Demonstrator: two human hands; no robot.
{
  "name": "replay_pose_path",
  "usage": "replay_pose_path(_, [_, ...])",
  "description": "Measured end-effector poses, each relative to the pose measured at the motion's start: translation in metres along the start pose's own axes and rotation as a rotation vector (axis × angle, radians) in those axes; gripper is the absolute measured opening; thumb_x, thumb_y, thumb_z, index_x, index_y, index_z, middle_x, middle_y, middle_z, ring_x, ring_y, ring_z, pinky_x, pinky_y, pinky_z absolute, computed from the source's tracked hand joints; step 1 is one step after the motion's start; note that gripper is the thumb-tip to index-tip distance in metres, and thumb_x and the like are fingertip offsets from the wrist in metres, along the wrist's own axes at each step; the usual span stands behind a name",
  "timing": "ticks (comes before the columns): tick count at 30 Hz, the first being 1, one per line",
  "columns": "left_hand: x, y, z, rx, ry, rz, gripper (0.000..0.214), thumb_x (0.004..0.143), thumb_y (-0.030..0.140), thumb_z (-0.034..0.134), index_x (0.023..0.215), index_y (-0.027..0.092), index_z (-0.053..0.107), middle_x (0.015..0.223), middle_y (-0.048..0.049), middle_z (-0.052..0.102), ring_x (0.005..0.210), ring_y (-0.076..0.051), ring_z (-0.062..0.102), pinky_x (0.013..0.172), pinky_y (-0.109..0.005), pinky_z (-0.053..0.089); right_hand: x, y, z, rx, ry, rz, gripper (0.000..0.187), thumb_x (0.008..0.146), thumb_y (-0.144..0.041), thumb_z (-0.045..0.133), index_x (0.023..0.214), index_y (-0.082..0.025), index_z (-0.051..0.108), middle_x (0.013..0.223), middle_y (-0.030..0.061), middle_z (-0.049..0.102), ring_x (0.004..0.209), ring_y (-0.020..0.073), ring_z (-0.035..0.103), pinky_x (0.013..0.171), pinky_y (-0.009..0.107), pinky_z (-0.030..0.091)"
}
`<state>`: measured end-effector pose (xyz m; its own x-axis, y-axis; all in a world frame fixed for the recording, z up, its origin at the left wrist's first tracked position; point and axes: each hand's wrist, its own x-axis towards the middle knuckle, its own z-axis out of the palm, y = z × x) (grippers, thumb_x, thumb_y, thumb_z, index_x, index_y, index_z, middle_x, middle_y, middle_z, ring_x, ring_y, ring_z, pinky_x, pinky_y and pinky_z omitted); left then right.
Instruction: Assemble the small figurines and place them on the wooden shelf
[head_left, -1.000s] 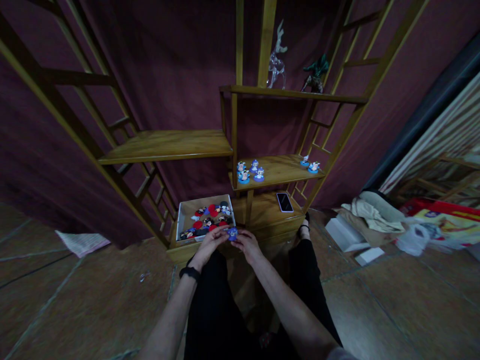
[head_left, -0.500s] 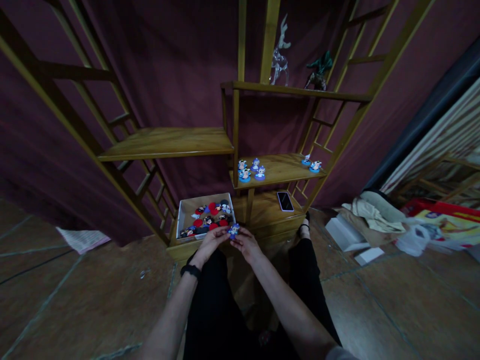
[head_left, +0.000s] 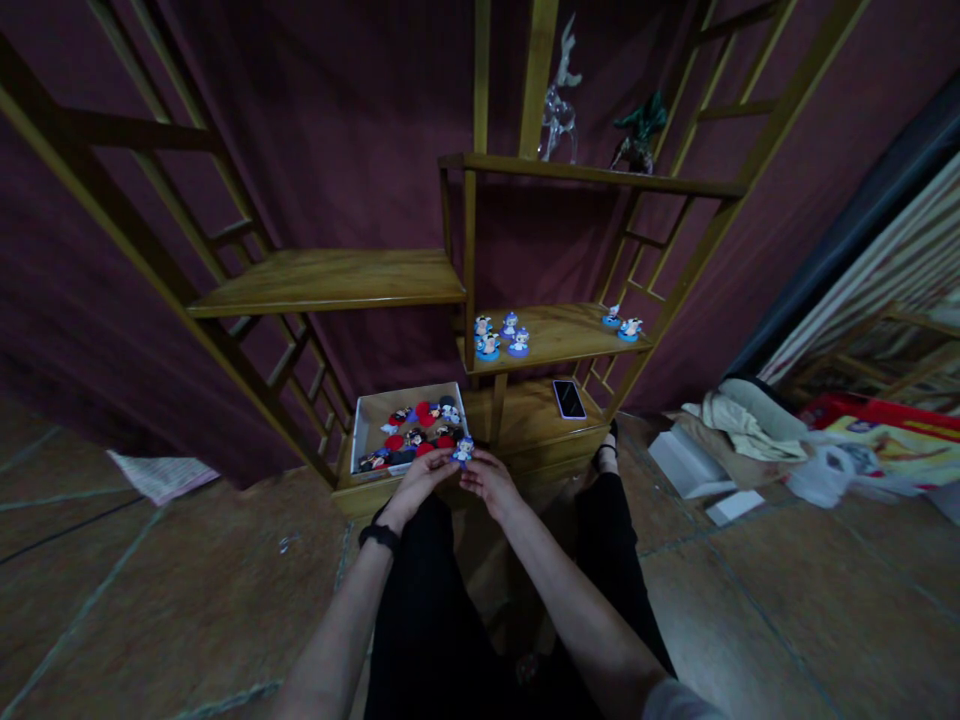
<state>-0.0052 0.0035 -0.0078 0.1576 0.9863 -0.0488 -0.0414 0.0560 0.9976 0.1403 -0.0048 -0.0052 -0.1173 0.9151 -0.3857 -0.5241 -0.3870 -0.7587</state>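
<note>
A white box (head_left: 375, 412) of mixed figurines (head_left: 428, 413) sits left on the low shelf (head_left: 525, 418), just beyond the hands; right of it lies a phone (head_left: 569, 399). Six more figurines (head_left: 518, 342) stand on the shelf above (head_left: 566, 338). The left hand (head_left: 414, 484) and right hand (head_left: 491, 482), fingers nearly closed, hold a purple figurine (head_left: 463, 451) between them. Tipped over a second ago, it is now upright.

A home-like room, centred on a wooden display shelf (head_left: 330, 278)
On the shelf stood a clear deer figure (head_left: 559, 118) and small figurines (head_left: 518, 343); behind it hung a plum drape (head_left: 360, 120), and before it spread a tiled floor (head_left: 202, 610). White cartons (head_left: 684, 465), a cloth (head_left: 750, 430) and a plastic bag (head_left: 823, 476) lay to its right. A home seemed likeliest, though a shop could not be ruled out.
</note>
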Motion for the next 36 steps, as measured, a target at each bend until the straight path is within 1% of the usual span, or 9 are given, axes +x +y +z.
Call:
replay_pose_path(4, [0.0,-0.001,-0.002,-0.02,0.011,0.009,0.037,0.064,0.033,0.07,0.097,0.017,0.065,0.097,-0.0063,0.069,0.093,-0.02,0.06,0.088,-0.034,0.04,-0.002,-0.004,0.001,-0.03,-0.026,-0.019,0.036,0.057,-0.023,0.072,0.091,-0.017,0.06,0.061,-0.0013,0.063,0.052,0.01,0.056,0.055,0.026,0.051])
replay_pose_path(7, [0.0,-0.002,-0.003,-0.018,0.001,0.007,0.036,0.066,0.034,0.069,0.097,0.017,0.065,0.098,-0.0067,0.068,0.093,-0.021,0.06,0.087,-0.033,0.041,-0.002,-0.004,0.001,-0.059,-0.036,-0.063,0.039,0.056,-0.026,0.073,0.092,-0.016,0.061,0.063,-0.0012,0.063,0.052,0.009,0.055,0.054,0.025,0.05])
replay_pose_path(14, [-0.002,0.001,-0.001,-0.043,-0.069,-0.007,0.034,0.069,0.038,0.065,0.097,0.018,0.067,0.096,-0.0062,0.069,0.085,-0.021,0.061,0.081,-0.034,0.044,0.004,-0.002,0.001,-0.186,-0.018,-0.172,0.038,0.056,-0.034,0.073,0.09,-0.017,0.064,0.063,-0.0029,0.059,0.052,0.0076,0.051,0.051,0.022,0.047])
replay_pose_path(19, [-0.003,0.005,0.0,-0.028,-0.104,-0.018,0.033,0.07,0.038,0.064,0.096,0.017,0.067,0.094,-0.0063,0.069,0.084,-0.02,0.061,0.078,-0.032,0.045,0.008,0.001,0.0,-0.228,0.001,-0.196,0.039,0.057,-0.036,0.071,0.09,-0.017,0.063,0.063,-0.003,0.058,0.052,0.0077,0.05,0.05,0.021,0.046])
replay_pose_path(26, [-0.002,0.006,-0.002,0.028,-0.043,-0.037,0.037,0.067,0.041,0.066,0.093,0.015,0.066,0.095,-0.0084,0.069,0.085,-0.02,0.061,0.074,-0.03,0.046,0.008,0.003,-0.001,-0.25,-0.032,-0.221,0.042,0.057,-0.042,0.07,0.09,-0.016,0.062,0.066,-0.0026,0.059,0.052,0.0066,0.049,0.05,0.021,0.045])
replay_pose_path(30, [-0.002,0.005,-0.001,-0.011,-0.019,-0.042,0.035,0.065,0.038,0.068,0.093,0.016,0.065,0.092,-0.0071,0.07,0.08,-0.018,0.063,0.071,-0.028,0.046,0.009,0.005,-0.002,-0.256,-0.032,-0.217,0.041,0.058,-0.043,0.069,0.09,-0.017,0.062,0.066,-0.0022,0.059,0.053,0.007,0.05,0.05,0.021,0.046])
replay_pose_path(36, [0.0,0.001,-0.001,-0.058,-0.021,-0.064,0.029,0.065,0.034,0.07,0.089,0.018,0.064,0.088,-0.0045,0.071,0.075,-0.017,0.064,0.068,-0.026,0.046,0.009,0.004,-0.001,-0.26,-0.019,-0.203,0.041,0.057,-0.041,0.07,0.088,-0.016,0.061,0.065,-0.0029,0.058,0.051,0.0069,0.05,0.05,0.021,0.046])
